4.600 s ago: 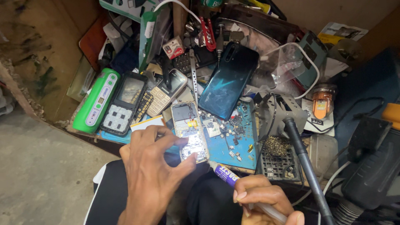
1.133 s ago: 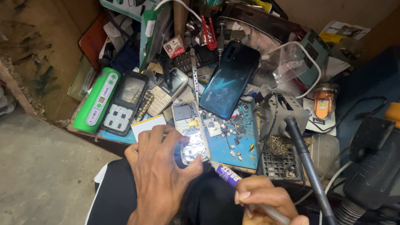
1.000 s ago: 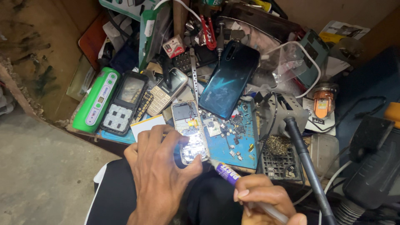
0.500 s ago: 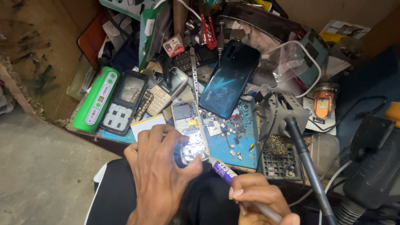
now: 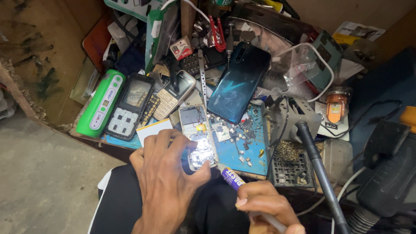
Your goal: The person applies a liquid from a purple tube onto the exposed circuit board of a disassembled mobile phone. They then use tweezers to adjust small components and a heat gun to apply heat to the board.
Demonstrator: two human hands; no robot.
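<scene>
While the left hand (image 5: 167, 182) pinches the opened phone board (image 5: 198, 138) on the blue mat (image 5: 242, 149), the right hand (image 5: 266, 210) grips a purple-tipped tool (image 5: 232, 177) touching its lower edge.

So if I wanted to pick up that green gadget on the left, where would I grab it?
Across its long rounded sides, near the middle, coming from above. The green gadget lies flat and slanted, with the black phone frame close on its right, so the outer left edge looks freest.
</scene>
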